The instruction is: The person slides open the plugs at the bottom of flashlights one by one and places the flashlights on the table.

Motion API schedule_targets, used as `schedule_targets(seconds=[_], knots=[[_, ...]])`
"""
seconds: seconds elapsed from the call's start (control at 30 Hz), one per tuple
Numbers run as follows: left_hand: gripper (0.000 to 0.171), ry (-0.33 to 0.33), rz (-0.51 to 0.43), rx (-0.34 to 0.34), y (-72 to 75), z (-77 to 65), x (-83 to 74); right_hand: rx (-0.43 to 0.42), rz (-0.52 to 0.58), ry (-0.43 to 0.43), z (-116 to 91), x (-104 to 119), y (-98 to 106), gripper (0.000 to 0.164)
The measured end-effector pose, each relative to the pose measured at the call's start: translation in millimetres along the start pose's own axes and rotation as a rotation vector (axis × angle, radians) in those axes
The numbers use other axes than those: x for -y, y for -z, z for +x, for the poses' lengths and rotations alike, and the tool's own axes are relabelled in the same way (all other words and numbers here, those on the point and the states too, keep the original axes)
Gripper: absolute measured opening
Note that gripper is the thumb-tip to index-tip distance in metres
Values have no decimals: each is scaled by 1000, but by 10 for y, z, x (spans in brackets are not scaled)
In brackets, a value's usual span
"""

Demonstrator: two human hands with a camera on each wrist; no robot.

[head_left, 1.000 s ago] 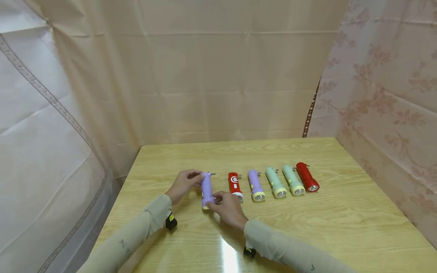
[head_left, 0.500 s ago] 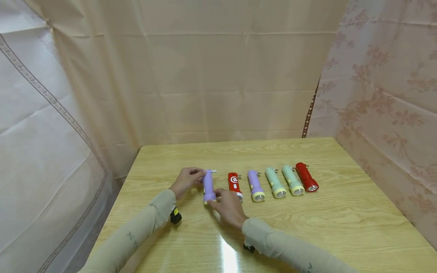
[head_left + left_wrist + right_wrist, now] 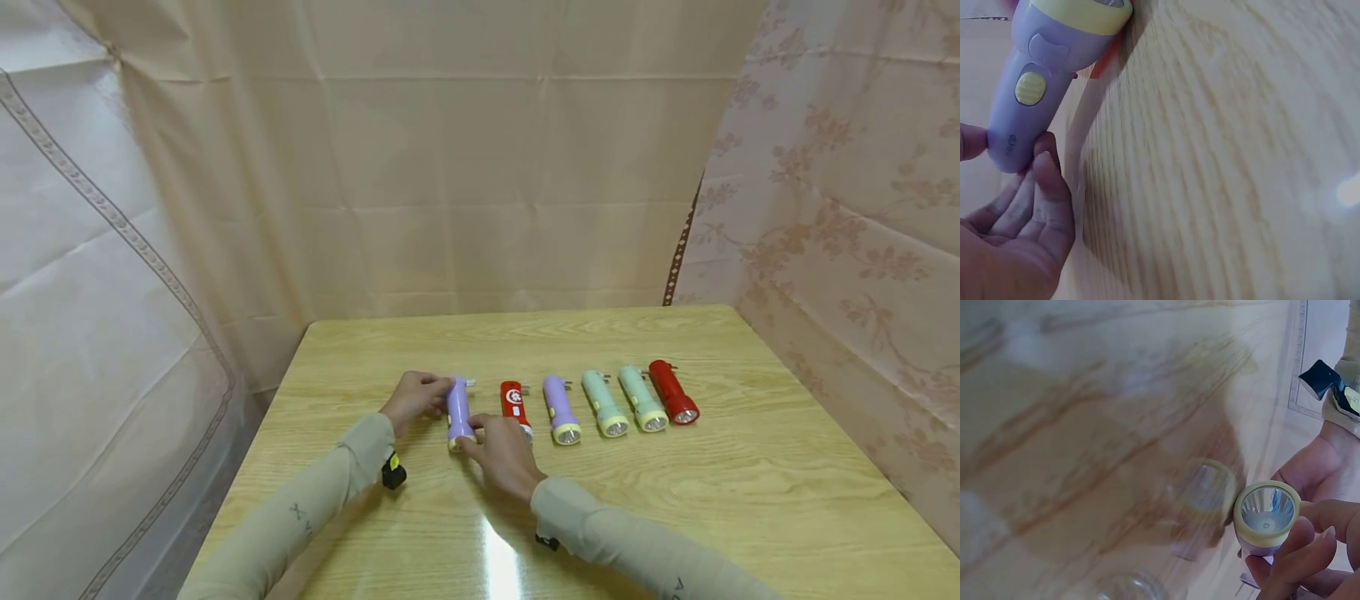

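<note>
A purple flashlight [image 3: 457,410] with a pale yellow head ring lies between both hands at the left end of a row. My left hand [image 3: 415,402] pinches its tail end, near the metal plug prongs; the left wrist view shows the thumb and a finger on either side of the purple flashlight [image 3: 1013,119] and its yellow switch. At the head end, my right hand [image 3: 504,458] grips the rim. The lens of that flashlight [image 3: 1266,515] faces the right wrist camera. Just right of it, a red flashlight [image 3: 513,400] with a white emblem is partly covered by my right hand.
Farther right in the row lie another purple flashlight [image 3: 558,404], two mint green flashlights [image 3: 600,396] and a plain red flashlight [image 3: 670,387], lenses toward me. All rest on a glossy wooden table [image 3: 712,500]. Curtains [image 3: 480,208] hang behind and on both sides.
Both hands have shifted the held purple flashlight slightly away from me and to the right. The left hand followed rightward. The other flashlights have stayed put.
</note>
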State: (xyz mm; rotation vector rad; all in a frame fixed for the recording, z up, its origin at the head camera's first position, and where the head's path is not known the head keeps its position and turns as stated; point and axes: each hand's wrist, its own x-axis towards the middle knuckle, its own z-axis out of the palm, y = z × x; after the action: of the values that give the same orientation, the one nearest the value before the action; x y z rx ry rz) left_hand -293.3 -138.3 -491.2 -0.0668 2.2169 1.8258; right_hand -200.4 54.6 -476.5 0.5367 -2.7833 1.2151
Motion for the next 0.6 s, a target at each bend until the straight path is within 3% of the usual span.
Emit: schedule_targets(seconds=[0.3, 0.6], knots=[[30, 94, 53, 8, -25, 4, -62, 13, -27, 40, 0, -16, 9, 33], [25, 131, 101, -6, -59, 51, -94, 50, -17, 19, 62, -45, 40, 33]])
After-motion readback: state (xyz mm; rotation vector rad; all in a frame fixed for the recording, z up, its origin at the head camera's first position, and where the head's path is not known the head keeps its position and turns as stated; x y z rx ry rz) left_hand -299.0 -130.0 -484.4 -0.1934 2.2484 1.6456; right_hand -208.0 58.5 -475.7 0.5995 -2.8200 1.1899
